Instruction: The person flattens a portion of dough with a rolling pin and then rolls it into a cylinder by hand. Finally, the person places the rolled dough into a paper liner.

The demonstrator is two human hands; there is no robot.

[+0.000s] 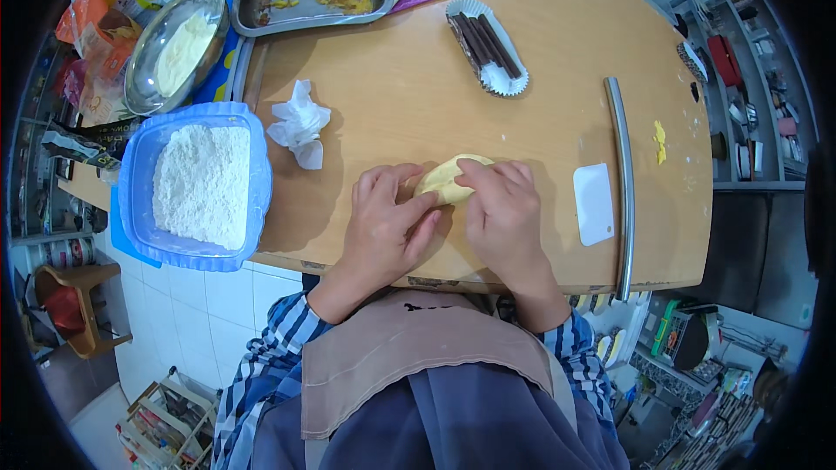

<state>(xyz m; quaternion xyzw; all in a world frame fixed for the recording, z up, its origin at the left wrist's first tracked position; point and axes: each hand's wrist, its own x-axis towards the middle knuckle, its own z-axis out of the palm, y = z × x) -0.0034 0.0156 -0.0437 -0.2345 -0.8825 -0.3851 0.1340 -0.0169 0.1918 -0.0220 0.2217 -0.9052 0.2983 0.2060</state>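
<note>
A pale yellow oval piece of dough [442,187] lies on the wooden table between my hands. My left hand [387,224] grips its left end, with curled fingers and thumb against it. My right hand [505,213] is curled on its right end, index finger pressing the top. Beyond them, a fluted white paper case [514,85] holds several dark brown sticks [488,39]. To the right lie a white flat card [593,204] and a long metal bar [622,178].
On the left sit a blue tub of white flour [131,187], crumpled white paper [299,122], a steel bowl [146,91] and bags [103,61]. A soiled baking tray [313,26] is at the back. Yellow bits [659,141] dot the right side of the wooden table [418,96].
</note>
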